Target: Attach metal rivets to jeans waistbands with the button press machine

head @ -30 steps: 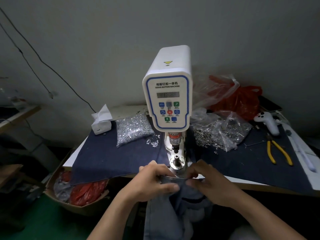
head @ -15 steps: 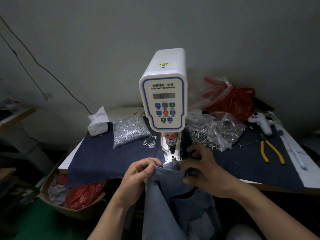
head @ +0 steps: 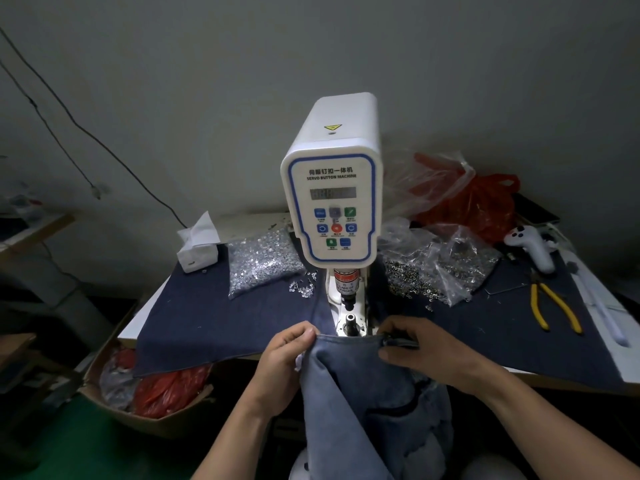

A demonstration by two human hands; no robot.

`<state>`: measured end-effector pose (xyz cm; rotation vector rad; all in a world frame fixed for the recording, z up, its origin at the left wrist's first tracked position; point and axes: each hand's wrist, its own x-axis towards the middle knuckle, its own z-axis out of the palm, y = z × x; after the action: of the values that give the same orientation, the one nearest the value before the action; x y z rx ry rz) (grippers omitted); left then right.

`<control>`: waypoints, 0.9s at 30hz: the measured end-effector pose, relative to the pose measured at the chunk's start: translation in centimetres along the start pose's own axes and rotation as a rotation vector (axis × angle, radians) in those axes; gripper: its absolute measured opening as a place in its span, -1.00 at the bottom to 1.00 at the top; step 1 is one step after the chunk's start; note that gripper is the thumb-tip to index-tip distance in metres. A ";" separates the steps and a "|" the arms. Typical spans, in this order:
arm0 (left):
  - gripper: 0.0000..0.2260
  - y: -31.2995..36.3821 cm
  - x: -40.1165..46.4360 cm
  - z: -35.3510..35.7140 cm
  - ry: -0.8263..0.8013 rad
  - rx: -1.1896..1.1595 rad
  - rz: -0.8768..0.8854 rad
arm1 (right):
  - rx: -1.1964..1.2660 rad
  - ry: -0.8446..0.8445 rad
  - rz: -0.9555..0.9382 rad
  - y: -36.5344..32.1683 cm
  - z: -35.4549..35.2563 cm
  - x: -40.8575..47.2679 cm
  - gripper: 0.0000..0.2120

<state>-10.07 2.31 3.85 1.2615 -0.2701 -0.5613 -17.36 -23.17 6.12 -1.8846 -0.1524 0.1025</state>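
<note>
The jeans (head: 367, 386) are held by the waistband (head: 349, 338), just in front of the button press machine (head: 334, 202); it is pinched by the left hand (head: 282, 355) and gripped by the right hand (head: 426, 351) (fingers curled).

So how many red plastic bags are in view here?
2: one red plastic bag on the table behind the button press machine, right side; another red bag in the cardboard box on the floor, left. Others may be hidden.

Both forearms are extended toward the button press machine (head: 332, 202). The left hand (head: 284, 355) is held just below-left of its base, fingers curled in a pinch; the right hand (head: 426, 348) is curled below-right.
</note>
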 end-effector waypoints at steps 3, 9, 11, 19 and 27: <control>-0.77 -0.3 0.9 -0.2 0.014 0.061 -0.004 | 0.033 0.047 0.032 0.5 0.1 0.8 -0.74; -0.69 -0.8 3.3 -0.1 0.087 0.362 0.038 | 0.065 0.193 0.142 2.0 0.4 2.9 -0.68; -0.70 -1.1 4.2 -0.2 0.118 0.474 0.072 | 0.040 0.246 0.192 2.3 0.5 3.7 -0.63; -0.67 -2.4 5.8 -0.2 0.193 0.642 0.149 | 0.145 0.312 0.297 3.0 0.8 4.9 -0.75; -0.66 -3.2 5.9 -0.3 0.206 0.671 0.192 | 0.156 0.340 0.287 3.8 0.8 5.1 -0.78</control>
<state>-5.81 -1.22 0.11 1.9020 -0.4199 -0.1661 -12.21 -22.80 2.25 -1.7293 0.3500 -0.0119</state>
